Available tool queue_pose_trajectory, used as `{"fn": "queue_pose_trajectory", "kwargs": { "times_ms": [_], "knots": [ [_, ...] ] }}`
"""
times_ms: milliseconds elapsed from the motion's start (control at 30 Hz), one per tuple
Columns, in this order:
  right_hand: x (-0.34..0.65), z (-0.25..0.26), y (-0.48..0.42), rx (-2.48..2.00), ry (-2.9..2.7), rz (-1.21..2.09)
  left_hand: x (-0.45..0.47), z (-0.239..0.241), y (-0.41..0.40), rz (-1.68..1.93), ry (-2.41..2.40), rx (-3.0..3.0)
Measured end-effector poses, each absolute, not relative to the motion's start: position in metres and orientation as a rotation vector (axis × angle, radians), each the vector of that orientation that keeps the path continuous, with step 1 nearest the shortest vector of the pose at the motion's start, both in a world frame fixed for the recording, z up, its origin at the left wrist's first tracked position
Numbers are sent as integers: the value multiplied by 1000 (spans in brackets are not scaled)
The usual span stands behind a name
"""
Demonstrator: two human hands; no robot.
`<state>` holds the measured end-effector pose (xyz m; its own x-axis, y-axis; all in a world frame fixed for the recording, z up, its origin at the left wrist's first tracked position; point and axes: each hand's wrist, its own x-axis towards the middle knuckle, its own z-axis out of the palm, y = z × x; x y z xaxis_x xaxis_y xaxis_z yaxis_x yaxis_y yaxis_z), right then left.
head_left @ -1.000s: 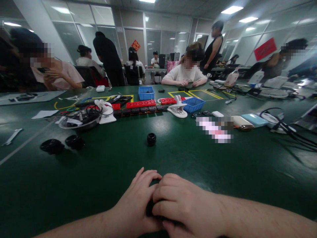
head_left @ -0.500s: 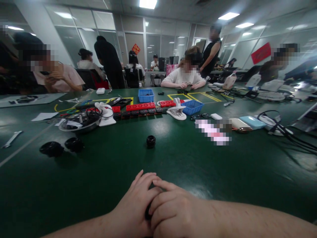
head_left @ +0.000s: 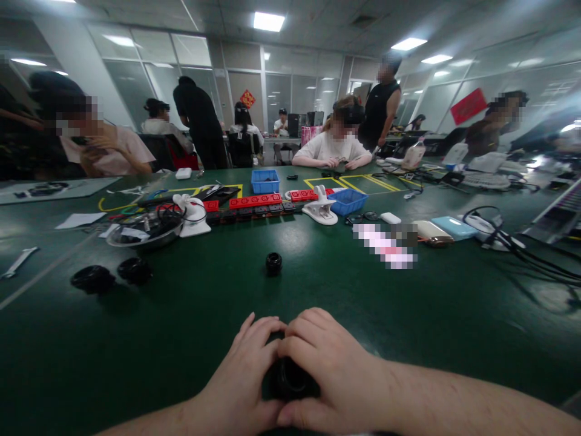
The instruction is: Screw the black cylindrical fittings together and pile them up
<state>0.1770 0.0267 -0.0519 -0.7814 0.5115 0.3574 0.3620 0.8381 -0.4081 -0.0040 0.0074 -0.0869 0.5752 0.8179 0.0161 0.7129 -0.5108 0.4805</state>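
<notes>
Both my hands meet at the near edge of the green table [head_left: 345, 284]. My left hand [head_left: 242, 378] and my right hand [head_left: 329, 369] are closed around one small black round part [head_left: 288, 380], which shows only in the gap between my fingers and thumbs. Most of that part is hidden. A similar small black ring-shaped part [head_left: 273, 263] stands alone on the table a short way beyond my fingertips.
Two black round parts [head_left: 93, 278] [head_left: 134, 270] and a wrench [head_left: 16, 263] lie at the left. Further back are a clear bowl [head_left: 144, 230], red power strips [head_left: 256, 201], blue bins [head_left: 265, 181], white clamps [head_left: 320, 209], phones and cables [head_left: 521, 248]. Several other people sit or stand around the table's far side.
My fingers have spread a little, so the black part between my hands shows more. The view has tilted slightly upward. The things on the table have not moved.
</notes>
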Motion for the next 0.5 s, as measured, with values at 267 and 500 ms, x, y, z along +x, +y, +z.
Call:
{"fn": "queue_pose_trajectory", "kwargs": {
  "times_ms": [267, 500],
  "knots": [
    [177, -44, 27, -511, -2710, 514, -2, -88, 8, 317, 1253, 2353],
    [176, -51, 35, -163, -2648, 664, -3, -88, 7, 427, 1215, 2359]
  ]
}}
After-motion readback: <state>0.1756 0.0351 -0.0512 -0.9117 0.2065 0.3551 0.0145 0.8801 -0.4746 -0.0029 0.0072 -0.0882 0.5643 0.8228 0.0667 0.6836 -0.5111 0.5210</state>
